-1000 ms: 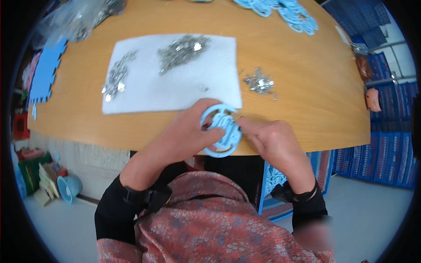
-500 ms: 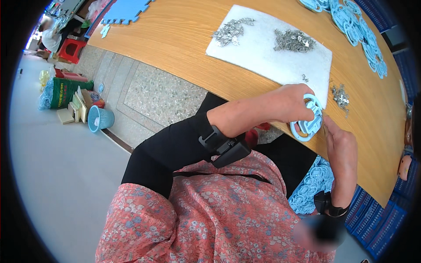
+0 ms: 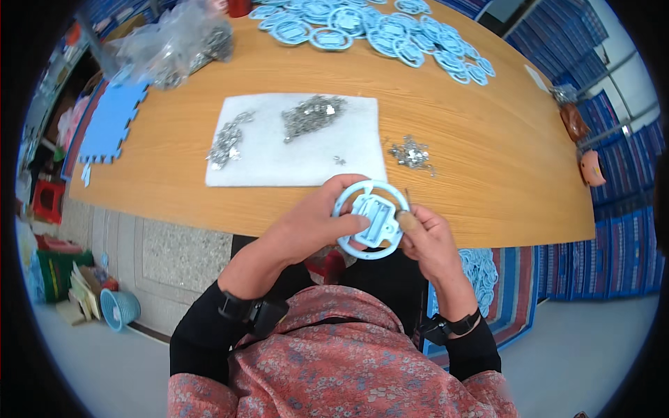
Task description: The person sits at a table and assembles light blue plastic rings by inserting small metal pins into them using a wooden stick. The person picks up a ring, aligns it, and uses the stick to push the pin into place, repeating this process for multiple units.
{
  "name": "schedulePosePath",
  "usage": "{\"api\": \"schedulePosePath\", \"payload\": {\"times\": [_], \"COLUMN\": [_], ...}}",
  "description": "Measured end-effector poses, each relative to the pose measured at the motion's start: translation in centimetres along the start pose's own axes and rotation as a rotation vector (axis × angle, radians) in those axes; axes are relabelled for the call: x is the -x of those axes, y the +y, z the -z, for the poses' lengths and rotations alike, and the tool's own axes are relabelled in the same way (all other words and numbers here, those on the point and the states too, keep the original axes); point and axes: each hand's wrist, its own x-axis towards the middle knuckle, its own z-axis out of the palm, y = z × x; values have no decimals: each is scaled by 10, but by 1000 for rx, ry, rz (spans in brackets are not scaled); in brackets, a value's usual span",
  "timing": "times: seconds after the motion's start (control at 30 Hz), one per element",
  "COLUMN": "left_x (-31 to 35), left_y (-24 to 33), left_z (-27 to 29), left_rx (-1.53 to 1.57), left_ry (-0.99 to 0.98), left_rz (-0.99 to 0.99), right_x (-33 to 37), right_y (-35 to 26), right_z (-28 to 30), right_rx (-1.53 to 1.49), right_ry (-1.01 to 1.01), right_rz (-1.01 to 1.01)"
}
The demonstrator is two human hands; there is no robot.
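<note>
Left hand (image 3: 310,221) clamped on ring (image 3: 377,220), right hand (image 3: 430,240) touching its three o'clock, grip unclear to me: uneven push could twist ring loose.

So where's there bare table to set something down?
The table is bare right of the rightmost metal pile, and between the white mat and blue rings. Crowded: the far edge, with rings and plastic bag; the near middle, by the left hand and right hand.
</note>
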Motion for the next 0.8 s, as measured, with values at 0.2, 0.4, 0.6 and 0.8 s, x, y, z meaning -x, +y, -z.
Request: {"api": "schedulePosePath", "payload": {"times": [0.2,0.4,0.6,0.8], "left_x": [-2,-5,-7,-17], "left_y": [-6,5,4,-12], "left_z": [-2,1,-10,1], "left_rx": [-8,-563,-1074,-383], "left_ry": [-29,-79,11,77], "left_rz": [-93,-145,-399,-225], "right_x": [1,2,-2,-9], "right_y": [-1,-9,-14,-3], "right_z": [11,11,5,17], "right_rx": [-74,76,129,-97], "right_ry": [-140,-200,-191,-260], "right_rz": [-51,-99,-54,95]}}
